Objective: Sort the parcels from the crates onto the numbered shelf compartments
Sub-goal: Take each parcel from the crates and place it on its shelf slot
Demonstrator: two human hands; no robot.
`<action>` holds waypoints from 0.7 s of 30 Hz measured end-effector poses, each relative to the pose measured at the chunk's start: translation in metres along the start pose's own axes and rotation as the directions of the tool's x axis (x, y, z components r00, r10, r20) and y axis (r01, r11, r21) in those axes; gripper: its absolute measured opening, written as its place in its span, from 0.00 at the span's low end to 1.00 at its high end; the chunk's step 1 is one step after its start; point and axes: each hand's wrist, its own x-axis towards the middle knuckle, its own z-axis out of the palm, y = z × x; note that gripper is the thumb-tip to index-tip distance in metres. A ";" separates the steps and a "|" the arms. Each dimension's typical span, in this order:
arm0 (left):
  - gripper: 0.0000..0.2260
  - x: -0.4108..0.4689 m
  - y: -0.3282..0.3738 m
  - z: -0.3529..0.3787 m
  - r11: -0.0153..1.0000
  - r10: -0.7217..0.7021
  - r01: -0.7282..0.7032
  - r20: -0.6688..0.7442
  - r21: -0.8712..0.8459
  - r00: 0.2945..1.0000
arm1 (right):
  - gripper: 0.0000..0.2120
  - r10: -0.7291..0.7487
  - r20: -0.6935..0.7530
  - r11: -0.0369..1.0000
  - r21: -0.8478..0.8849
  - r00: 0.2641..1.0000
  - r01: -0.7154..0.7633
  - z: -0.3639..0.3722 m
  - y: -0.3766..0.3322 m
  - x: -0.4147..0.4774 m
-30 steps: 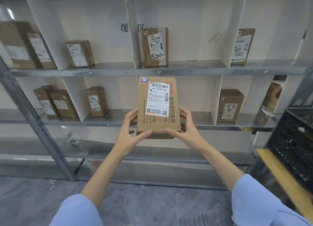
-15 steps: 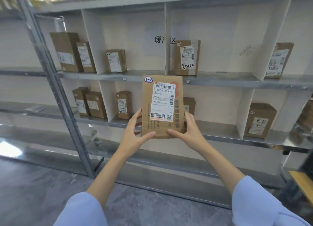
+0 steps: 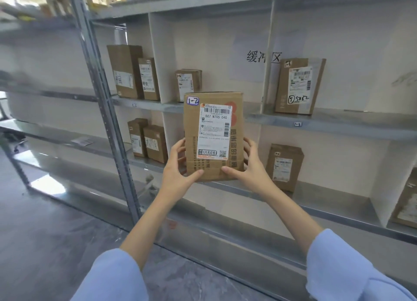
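Parcel: tall brown cardboard box (image 3: pixel 214 136) marked 1-2, upright, frame centre.
Left grip (image 3: pixel 178 172): pinching its lower left edge.
Right grip (image 3: pixel 248 167): pinching its lower right edge.

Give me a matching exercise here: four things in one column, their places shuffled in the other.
Things: 1 parcel marked 1-2; 2 parcel marked 5082; 3 tag 1-3; 4 loose paper.
Places: A on the front edge of the upper shelf; B lying flat on the lower shelf; C held by left hand and right hand; D standing on the upper shelf.
Pairs: 1-C, 2-D, 3-A, 4-B.
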 end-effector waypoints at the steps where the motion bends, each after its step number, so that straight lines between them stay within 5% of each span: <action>1: 0.39 0.010 -0.004 0.000 1.000 -0.006 0.006 -0.012 0.015 1.000 | 0.45 -0.002 0.005 1.000 0.004 1.000 0.002 0.002 0.003 0.013; 21: 0.35 0.235 -0.036 0.000 0.982 0.174 -0.176 0.039 0.067 0.984 | 0.40 -0.243 -0.343 0.969 -0.037 0.907 0.245 -0.010 0.026 0.226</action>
